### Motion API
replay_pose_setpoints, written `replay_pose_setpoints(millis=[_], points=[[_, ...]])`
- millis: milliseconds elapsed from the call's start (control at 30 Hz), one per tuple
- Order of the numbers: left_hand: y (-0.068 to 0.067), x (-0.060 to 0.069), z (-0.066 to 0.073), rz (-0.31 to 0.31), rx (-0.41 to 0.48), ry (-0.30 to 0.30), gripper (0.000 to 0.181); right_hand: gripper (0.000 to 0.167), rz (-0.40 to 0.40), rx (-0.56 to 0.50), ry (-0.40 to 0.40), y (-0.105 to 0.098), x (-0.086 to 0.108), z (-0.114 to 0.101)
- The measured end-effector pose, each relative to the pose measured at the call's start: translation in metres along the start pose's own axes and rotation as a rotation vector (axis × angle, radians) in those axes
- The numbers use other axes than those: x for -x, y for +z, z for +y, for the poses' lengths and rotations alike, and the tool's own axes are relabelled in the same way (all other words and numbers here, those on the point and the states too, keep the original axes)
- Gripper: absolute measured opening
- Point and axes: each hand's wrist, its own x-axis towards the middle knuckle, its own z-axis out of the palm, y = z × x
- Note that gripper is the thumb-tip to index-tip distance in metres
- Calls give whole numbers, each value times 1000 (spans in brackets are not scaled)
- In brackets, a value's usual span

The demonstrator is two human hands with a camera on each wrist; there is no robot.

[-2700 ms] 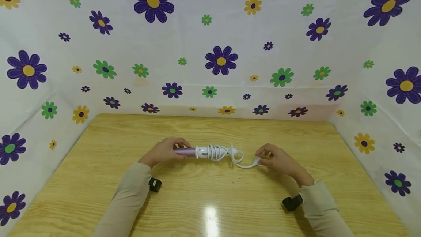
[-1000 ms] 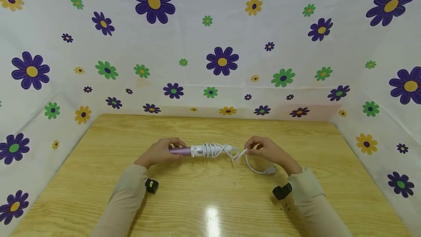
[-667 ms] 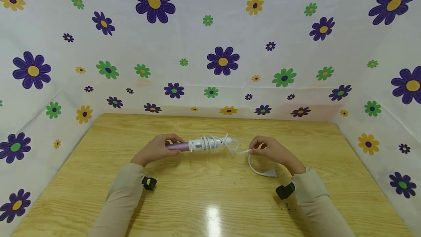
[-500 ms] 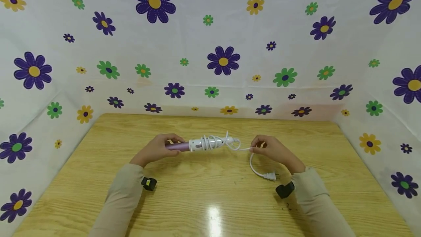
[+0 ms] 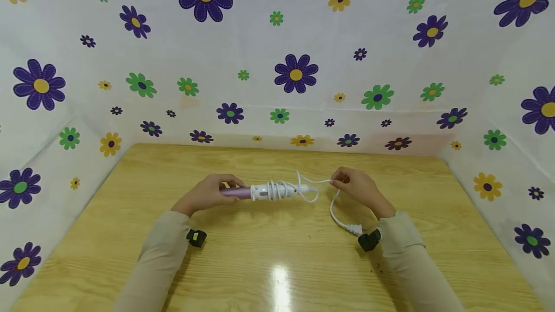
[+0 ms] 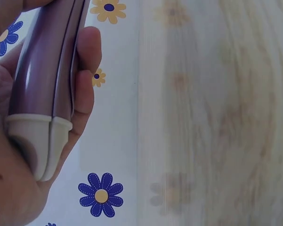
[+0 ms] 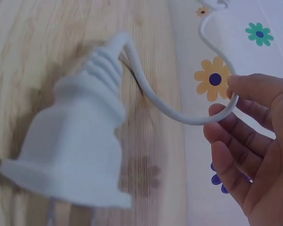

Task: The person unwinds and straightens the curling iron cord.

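Winding or Unwinding Step

Over the desk (image 5: 243, 254), the hair straightener (image 5: 258, 192) is positioned between the hands: its purple end is gripped in the curled left hand (image 5: 208, 194). Its white cord (image 7: 188, 120), partly wound around it, is pinched by the right hand (image 5: 359, 187); the plug (image 5: 354, 229) is left free. Cord handling is judged in hand; next, steady support and light cord tension are called for.

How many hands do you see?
2. The left hand grips the purple part of the wand; the right hand pinches the white cord, across the table. Neither is hidden.
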Motion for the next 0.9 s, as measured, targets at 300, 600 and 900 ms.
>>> replay_pose_setpoints(millis=[300, 600, 900], points=[[2, -7, 1, -30, -37, -12, 32, 24, 48, -77, 56, -13, 5, 7], [-3, -6, -5, 2, -76, -26, 32, 26, 43, -130, 16, -38, 25, 11], [-5, -2, -12, 7, -61, -48, 33, 19, 5, -177, -18, -48, 44, 20]])
